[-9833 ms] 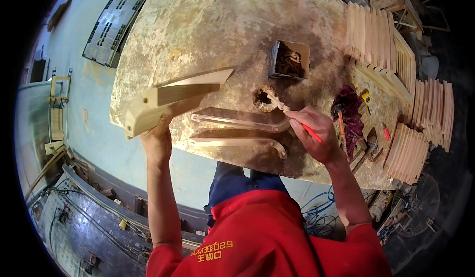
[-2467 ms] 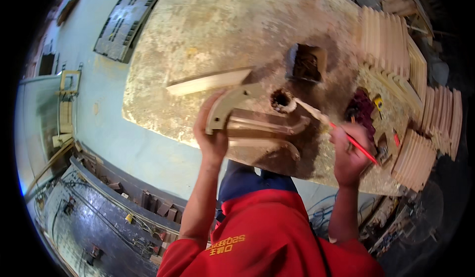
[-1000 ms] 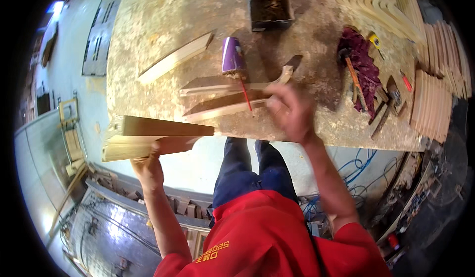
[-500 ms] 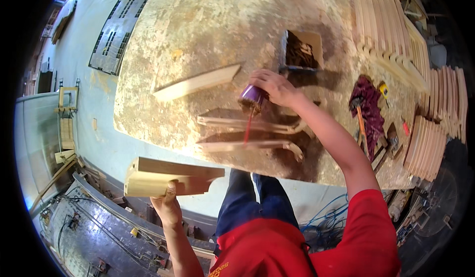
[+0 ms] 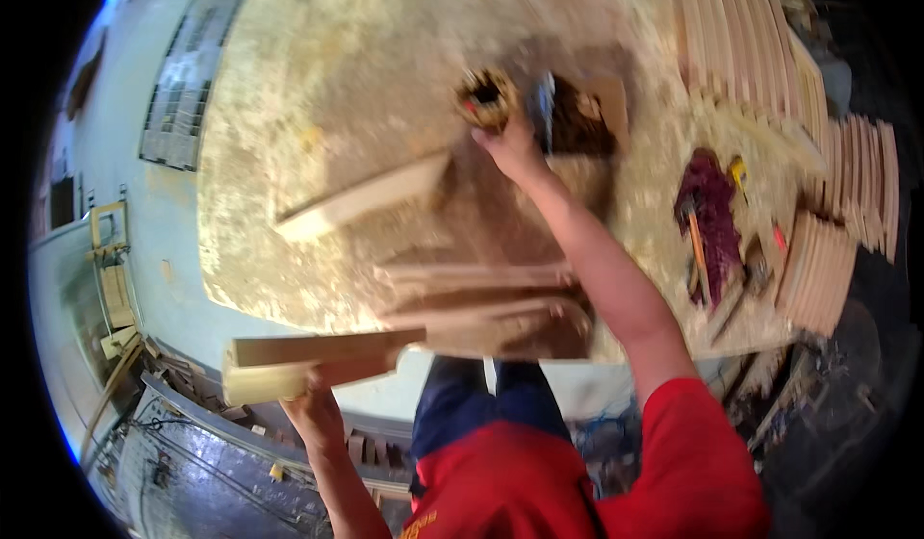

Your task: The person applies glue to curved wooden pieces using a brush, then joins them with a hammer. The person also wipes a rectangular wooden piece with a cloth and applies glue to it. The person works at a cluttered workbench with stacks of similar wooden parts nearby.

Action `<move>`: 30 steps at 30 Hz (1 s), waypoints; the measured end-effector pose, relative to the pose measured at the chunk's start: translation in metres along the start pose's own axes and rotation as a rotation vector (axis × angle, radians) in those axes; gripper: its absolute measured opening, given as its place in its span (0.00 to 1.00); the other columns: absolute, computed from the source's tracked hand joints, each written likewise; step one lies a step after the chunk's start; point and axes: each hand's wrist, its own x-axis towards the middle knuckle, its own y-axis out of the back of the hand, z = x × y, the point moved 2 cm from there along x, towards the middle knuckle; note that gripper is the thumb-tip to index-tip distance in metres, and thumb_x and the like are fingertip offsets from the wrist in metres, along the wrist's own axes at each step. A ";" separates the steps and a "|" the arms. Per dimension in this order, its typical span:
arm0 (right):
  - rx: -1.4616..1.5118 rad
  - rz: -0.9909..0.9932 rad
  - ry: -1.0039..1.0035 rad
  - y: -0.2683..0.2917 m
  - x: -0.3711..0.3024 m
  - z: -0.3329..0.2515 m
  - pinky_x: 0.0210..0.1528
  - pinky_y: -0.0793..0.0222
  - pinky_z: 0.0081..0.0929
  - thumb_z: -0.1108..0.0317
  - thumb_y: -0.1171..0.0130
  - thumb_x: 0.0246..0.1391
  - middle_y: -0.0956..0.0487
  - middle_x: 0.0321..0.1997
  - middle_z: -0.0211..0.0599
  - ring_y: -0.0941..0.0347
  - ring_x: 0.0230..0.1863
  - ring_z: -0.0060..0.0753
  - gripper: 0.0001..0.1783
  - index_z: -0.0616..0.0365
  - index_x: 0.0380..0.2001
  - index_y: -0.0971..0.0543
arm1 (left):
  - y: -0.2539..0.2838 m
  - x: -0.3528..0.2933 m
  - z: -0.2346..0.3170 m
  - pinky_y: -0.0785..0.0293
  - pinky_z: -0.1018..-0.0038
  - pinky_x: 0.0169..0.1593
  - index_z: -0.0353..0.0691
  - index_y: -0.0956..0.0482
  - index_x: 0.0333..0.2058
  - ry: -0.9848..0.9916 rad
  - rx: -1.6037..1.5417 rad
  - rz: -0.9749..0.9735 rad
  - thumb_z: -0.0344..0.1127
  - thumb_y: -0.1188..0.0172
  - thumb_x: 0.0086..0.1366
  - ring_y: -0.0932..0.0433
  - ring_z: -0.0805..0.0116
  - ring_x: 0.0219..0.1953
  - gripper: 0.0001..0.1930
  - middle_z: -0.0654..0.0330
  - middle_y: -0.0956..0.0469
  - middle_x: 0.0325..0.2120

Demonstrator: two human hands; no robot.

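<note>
Partly, the right hand [image 5: 510,146] hides the blurred cup [image 5: 489,118].

The held block [image 5: 318,349] is smooth wood; the worktop [image 5: 356,96] is rough; the blurred rag [image 5: 718,219] is apparently matt cloth.

Red short-sleeved T-shirt [image 5: 510,472], plain fabric, loose fit from where I'm standing. Right sleeve [image 5: 698,443] same red, wide, stops short of the elbow; bare right forearm [image 5: 602,260] past it. Yellow print [image 5: 420,523] on the left side of the shirt front, only partly visible, blurred. Thin dark cord [image 5: 598,520] down the shirt's right side. Navy trousers [image 5: 481,399] below the hem. Left forearm [image 5: 348,489] bare, left hand [image 5: 313,414] and right hand [image 5: 512,144] bare too.
</note>
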 end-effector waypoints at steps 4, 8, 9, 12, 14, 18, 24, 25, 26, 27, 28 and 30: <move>-0.146 -0.397 0.204 0.097 -0.095 -0.056 0.72 0.34 0.47 0.72 0.29 0.50 0.20 0.59 0.44 0.27 0.67 0.57 0.36 0.56 0.63 0.28 | 0.010 -0.014 -0.002 0.27 0.63 0.66 0.35 0.31 0.66 -0.003 -0.029 0.100 0.37 0.28 0.68 0.24 0.61 0.60 0.32 0.54 0.23 0.59; -0.648 -0.600 0.368 0.170 -0.170 -0.046 0.82 0.56 0.58 0.73 0.29 0.46 0.21 0.62 0.34 0.34 0.74 0.46 0.31 0.51 0.57 0.22 | 0.003 -0.019 0.001 0.30 0.60 0.69 0.36 0.33 0.68 -0.015 -0.073 0.076 0.33 0.28 0.67 0.24 0.59 0.61 0.34 0.54 0.23 0.58; -0.721 -0.682 0.406 0.173 -0.175 -0.037 0.83 0.61 0.61 0.73 0.30 0.46 0.22 0.64 0.33 0.36 0.75 0.44 0.30 0.50 0.56 0.21 | -0.003 -0.023 -0.001 0.29 0.60 0.68 0.35 0.32 0.67 -0.033 -0.067 0.098 0.34 0.28 0.68 0.24 0.60 0.61 0.33 0.54 0.23 0.58; -0.856 -0.648 0.557 0.172 -0.175 -0.003 0.84 0.66 0.62 0.71 0.33 0.50 0.23 0.64 0.31 0.36 0.76 0.39 0.25 0.52 0.54 0.20 | -0.019 -0.035 0.002 0.28 0.61 0.67 0.34 0.31 0.66 -0.041 -0.057 -0.023 0.35 0.29 0.69 0.24 0.61 0.60 0.31 0.54 0.23 0.58; -0.726 -0.413 0.636 0.172 -0.175 -0.009 0.84 0.64 0.62 0.71 0.38 0.54 0.21 0.62 0.32 0.34 0.74 0.36 0.22 0.55 0.55 0.19 | -0.030 -0.049 0.002 0.27 0.63 0.66 0.32 0.30 0.64 -0.091 -0.038 -0.038 0.35 0.29 0.69 0.23 0.62 0.59 0.30 0.53 0.22 0.57; -0.418 -0.229 0.185 0.205 -0.265 -0.030 0.78 0.47 0.50 0.64 0.28 0.53 0.24 0.65 0.43 0.32 0.72 0.47 0.32 0.58 0.61 0.25 | -0.056 -0.071 0.005 0.27 0.66 0.64 0.30 0.27 0.62 -0.148 -0.033 -0.043 0.31 0.30 0.69 0.21 0.63 0.56 0.26 0.53 0.20 0.54; 0.052 0.017 0.044 0.231 -0.333 -0.087 0.72 0.36 0.48 0.56 0.20 0.50 0.29 0.70 0.52 0.33 0.71 0.54 0.45 0.62 0.66 0.30 | -0.152 -0.077 0.009 0.21 0.71 0.51 0.33 0.17 0.47 -0.241 0.226 -0.429 0.26 0.31 0.67 0.18 0.70 0.43 0.11 0.60 0.15 0.40; -0.002 -0.008 0.167 0.237 -0.319 -0.111 0.69 0.32 0.46 0.59 0.22 0.53 0.28 0.68 0.56 0.30 0.68 0.58 0.43 0.64 0.67 0.31 | -0.181 -0.082 0.016 0.20 0.68 0.52 0.33 0.18 0.47 -0.271 0.343 -0.611 0.26 0.33 0.68 0.17 0.66 0.43 0.11 0.56 0.15 0.43; -0.031 -0.065 0.168 0.238 -0.310 -0.118 0.66 0.30 0.45 0.59 0.24 0.54 0.25 0.65 0.56 0.27 0.66 0.58 0.40 0.65 0.65 0.29 | -0.221 -0.096 0.023 0.17 0.70 0.48 0.31 0.16 0.45 -0.246 0.190 -0.701 0.25 0.28 0.65 0.15 0.69 0.43 0.11 0.56 0.13 0.40; -0.056 -0.128 0.167 0.235 -0.306 -0.120 0.63 0.28 0.44 0.60 0.25 0.55 0.22 0.61 0.57 0.24 0.63 0.59 0.36 0.65 0.63 0.27 | -0.244 -0.100 0.013 0.17 0.69 0.50 0.31 0.16 0.47 -0.250 0.119 -0.807 0.26 0.28 0.66 0.15 0.68 0.45 0.12 0.56 0.13 0.41; -0.084 -0.192 0.168 0.235 -0.302 -0.120 0.60 0.25 0.43 0.60 0.27 0.57 0.20 0.58 0.58 0.22 0.60 0.59 0.33 0.66 0.61 0.25 | -0.264 -0.107 0.009 0.17 0.70 0.50 0.30 0.17 0.49 -0.275 0.125 -0.854 0.28 0.27 0.66 0.15 0.69 0.46 0.15 0.57 0.13 0.44; -0.079 -0.130 0.152 0.240 -0.308 -0.114 0.47 0.21 0.43 0.62 0.31 0.60 0.14 0.41 0.55 0.15 0.46 0.56 0.20 0.66 0.48 0.18 | -0.287 -0.108 0.007 0.18 0.69 0.51 0.33 0.19 0.52 -0.295 0.272 -1.011 0.31 0.26 0.65 0.16 0.69 0.47 0.19 0.58 0.13 0.46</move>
